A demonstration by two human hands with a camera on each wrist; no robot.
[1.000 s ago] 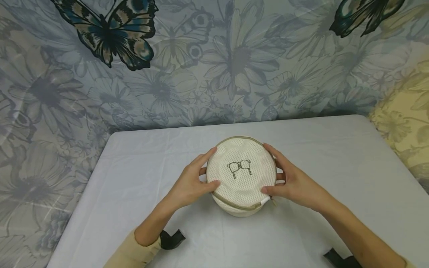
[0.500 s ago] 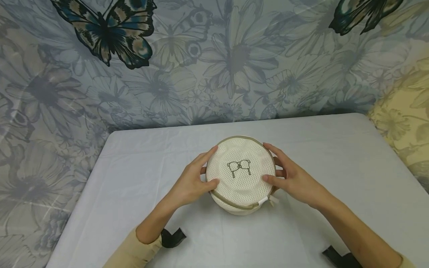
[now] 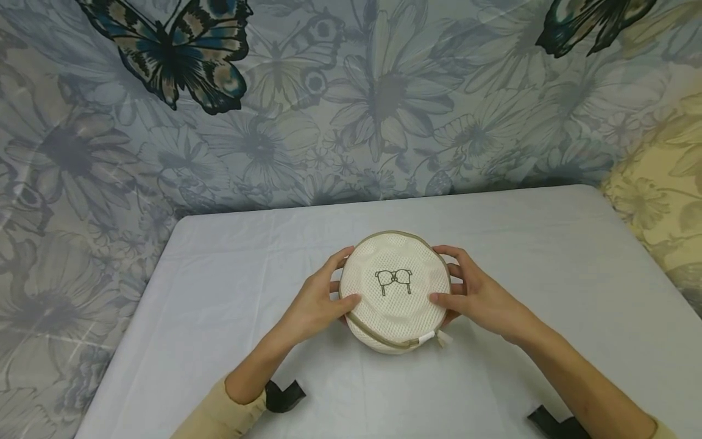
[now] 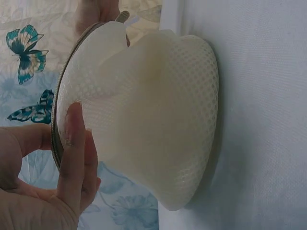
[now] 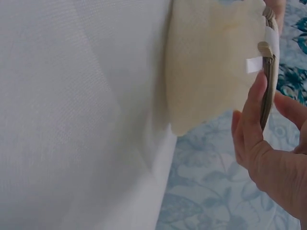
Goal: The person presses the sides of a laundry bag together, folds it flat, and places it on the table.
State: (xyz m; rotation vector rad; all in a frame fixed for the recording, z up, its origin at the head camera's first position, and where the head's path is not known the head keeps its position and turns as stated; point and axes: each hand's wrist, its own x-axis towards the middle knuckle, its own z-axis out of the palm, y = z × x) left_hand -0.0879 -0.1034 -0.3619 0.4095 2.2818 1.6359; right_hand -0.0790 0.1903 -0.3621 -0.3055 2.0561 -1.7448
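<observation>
A round cream mesh laundry bag (image 3: 395,311) stands at the middle of the table, its lid facing up. Dark stitching on the lid shows a pair of glasses-like shapes. An olive-brown zipper (image 4: 56,115) runs round the lid's edge, with a white tab (image 3: 426,337) at the front right. My left hand (image 3: 315,302) grips the left rim, thumb on top and fingers against the mesh side. Opposite it, my right hand (image 3: 477,296) pinches the right rim the same way. In the left wrist view the mesh wall sags inward, and the base is down at the cloth.
A white cloth covers the table (image 3: 247,256). Behind it hangs a grey-blue flowered backdrop (image 3: 263,146) with large butterflies. Yellow flowered fabric (image 3: 652,195) lies off the right edge. Black straps (image 3: 284,396) stick out by both forearms.
The bag's lid has shifted slightly toward me, and both hands have come down with it. Earlier, the right thumb slid a little farther up the rim.
</observation>
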